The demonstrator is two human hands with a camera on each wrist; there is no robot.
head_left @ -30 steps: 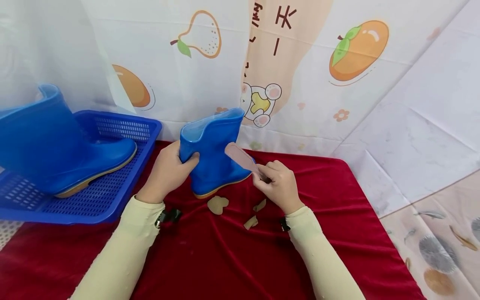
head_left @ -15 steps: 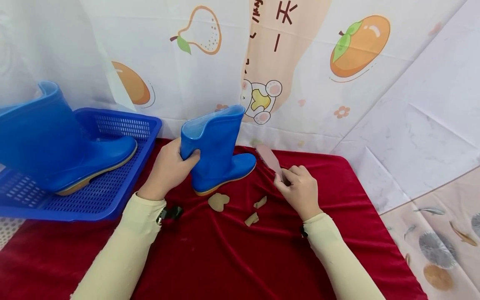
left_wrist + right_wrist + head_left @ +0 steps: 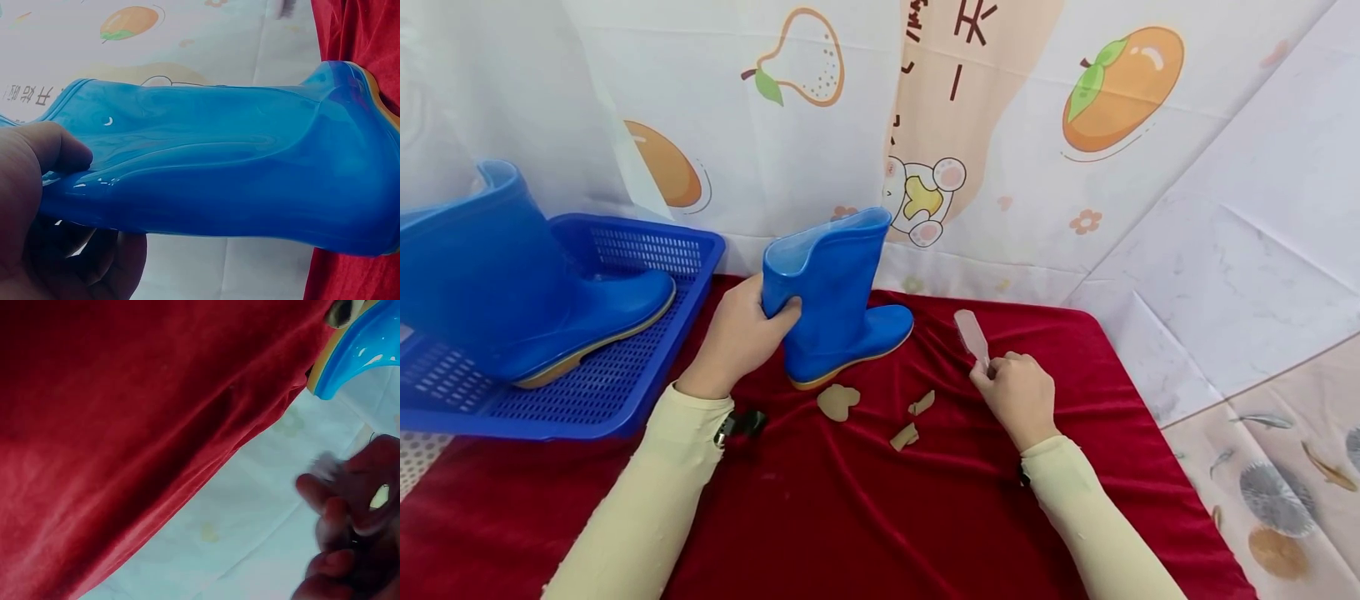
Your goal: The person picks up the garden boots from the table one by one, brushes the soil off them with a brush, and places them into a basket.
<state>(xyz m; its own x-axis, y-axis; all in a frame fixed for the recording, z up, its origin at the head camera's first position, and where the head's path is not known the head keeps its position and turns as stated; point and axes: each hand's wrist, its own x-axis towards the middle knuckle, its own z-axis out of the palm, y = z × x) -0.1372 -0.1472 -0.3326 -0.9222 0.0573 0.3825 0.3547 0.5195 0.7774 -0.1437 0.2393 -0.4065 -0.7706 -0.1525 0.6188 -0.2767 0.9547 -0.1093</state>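
A blue rain boot with a tan sole stands on the red cloth. My left hand grips its shaft at the back near the top, thumb on the near side. The left wrist view shows the thumb on the boot and the other fingers beneath. To the right of the toe, my right hand holds a pale pink brush by its handle, apart from the boot. In the right wrist view the brush end is blurred.
A second blue boot lies in a blue plastic basket at left. A tan heart-shaped piece and two small tan scraps lie in front of the held boot. A white printed curtain hangs behind.
My right hand has moved the brush from in front of the boot's shaft to the right and slightly down, away from it. The left hand has kept its grip on the boot.
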